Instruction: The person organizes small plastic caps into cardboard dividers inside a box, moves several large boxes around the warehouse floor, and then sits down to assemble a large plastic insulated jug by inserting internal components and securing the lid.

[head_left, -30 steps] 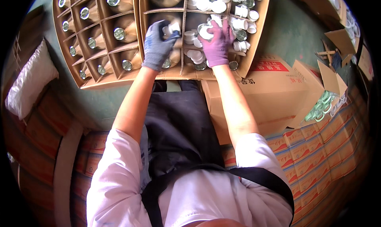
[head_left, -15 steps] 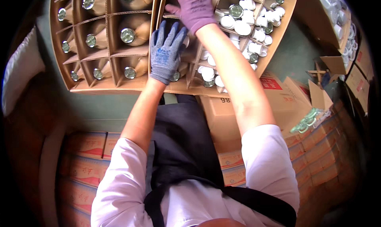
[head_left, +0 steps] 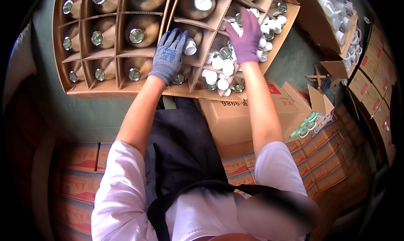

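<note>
Cardboard everywhere: stacked cartons ring the floor, and I'm looking down at a big divided carton (head_left: 126,89) whose cells hold brown bottles standing neck-up, metal caps facing me.

Taking that divided carton as my landmark: the left hand (head_left: 169,55), in a grey-blue glove, lies flat across a partition near its middle, fingers spread, palm down on the cardboard. I'd call it bracing rather than gripping; I can't see anything held under it, though a white cap (head_left: 190,48) peeks out just beside its fingertips.

The right hand (head_left: 246,38), in a purple glove, reaches into the heap of loose white caps (head_left: 221,66) filling the carton's right-hand cells. The fingers curl down into the heap; whether they've closed on a cap I cannot tell, they hide it.

Progress, as I judge it: the bottles on the carton's left side, like this capped bottle (head_left: 136,36), already wear shiny lids. Toward the top centre one bottle (head_left: 203,4) shows a white top. The right-hand cells are mostly buried in loose caps, so there's plenty left there.

Orientation: every bottle's long axis runs straight up toward the camera, mouth uppermost. The loose caps lie any which way, some open-side up, some on their sides.
</note>
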Demonstrator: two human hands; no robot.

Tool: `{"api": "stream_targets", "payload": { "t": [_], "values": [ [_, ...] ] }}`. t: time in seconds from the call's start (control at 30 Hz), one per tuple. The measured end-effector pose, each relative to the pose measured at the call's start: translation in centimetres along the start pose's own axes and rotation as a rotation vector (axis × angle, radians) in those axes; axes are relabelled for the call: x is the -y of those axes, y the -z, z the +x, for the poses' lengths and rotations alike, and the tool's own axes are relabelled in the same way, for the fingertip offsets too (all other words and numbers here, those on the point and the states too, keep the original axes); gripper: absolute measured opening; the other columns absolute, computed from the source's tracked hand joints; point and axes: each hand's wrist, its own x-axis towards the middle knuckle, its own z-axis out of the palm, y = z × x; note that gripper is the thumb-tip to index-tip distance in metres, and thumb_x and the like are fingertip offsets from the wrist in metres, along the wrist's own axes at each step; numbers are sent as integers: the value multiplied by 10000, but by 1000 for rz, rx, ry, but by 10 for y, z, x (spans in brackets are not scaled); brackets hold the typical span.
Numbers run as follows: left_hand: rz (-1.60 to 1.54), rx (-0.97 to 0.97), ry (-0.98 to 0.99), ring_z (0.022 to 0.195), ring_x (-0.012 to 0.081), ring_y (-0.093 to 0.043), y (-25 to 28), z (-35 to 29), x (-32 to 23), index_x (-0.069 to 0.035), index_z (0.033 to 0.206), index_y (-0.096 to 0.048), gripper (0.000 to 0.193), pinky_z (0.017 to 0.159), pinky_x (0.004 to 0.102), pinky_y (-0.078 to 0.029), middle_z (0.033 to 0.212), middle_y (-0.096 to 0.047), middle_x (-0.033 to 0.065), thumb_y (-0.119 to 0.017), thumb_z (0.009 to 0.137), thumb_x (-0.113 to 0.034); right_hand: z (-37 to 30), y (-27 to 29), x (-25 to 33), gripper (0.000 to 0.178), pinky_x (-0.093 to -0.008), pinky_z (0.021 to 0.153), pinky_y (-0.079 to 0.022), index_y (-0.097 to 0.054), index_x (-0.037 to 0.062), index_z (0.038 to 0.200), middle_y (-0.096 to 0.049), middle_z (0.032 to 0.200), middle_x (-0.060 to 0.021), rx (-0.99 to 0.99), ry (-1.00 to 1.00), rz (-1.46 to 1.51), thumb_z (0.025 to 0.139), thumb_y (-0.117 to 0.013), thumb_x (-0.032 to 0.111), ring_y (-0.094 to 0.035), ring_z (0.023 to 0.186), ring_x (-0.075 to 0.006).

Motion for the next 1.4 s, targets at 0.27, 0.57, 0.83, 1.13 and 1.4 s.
{"api": "stream_targets", "payload": {
  "t": [0.27, 0.57, 0.83, 1.13, 1.4],
  "values": [
    [43, -77, 78, 1098, 314, -529, -5, 30, -43, -109, 1193, -577, 405, 930, 433, -400, 1150, -591, 106, -591, 861, -341, -45, 15, -43, 466, -442, 843, -447, -634, 190, 1139, -545, 1180, -64, 197, -58, -375, 718, -743, 357, -508, 1023, -312],
    [233, 50, 24, 876, 274, -554, -25, 57, -22, -163, 1004, -610, 248, 690, 433, -433, 954, -581, 85, -566, 870, -367, -15, 40, -59, 369, -399, 854, -416, -648, 101, 996, -586, 948, -79, -53, -92, -107, 740, -761, 343, -524, 923, -290],
    [-177, -62, 137, 1039, 337, -561, -4, 46, -39, -67, 1140, -583, 342, 900, 441, -434, 1097, -610, 149, -588, 875, -281, 22, -4, -85, 415, -430, 872, -430, -584, 128, 1059, -556, 1038, -81, 200, 248, -308, 746, -705, 371, -509, 1025, -293],
    [-112, -115, -26, 1270, 378, -404, 11, 66, -71, -90, 1247, -555, 434, 1062, 494, -286, 1352, -481, 136, -621, 843, -234, 5, -21, -84, 628, -545, 1103, -206, -478, 46, 1227, -434, 1293, -145, 154, 263, -310, 783, -659, 450, -356, 1283, -336],
    [229, 144, 74, 1424, 381, -117, -55, 126, -91, -124, 1225, -600, 655, 1032, 728, -52, 1526, -216, 136, -718, 691, -484, 17, 21, -75, 671, -485, 1139, -145, -422, 112, 1366, -439, 1382, -98, 402, 48, -182, 799, -627, 405, -296, 1358, -307]
  ]
}}
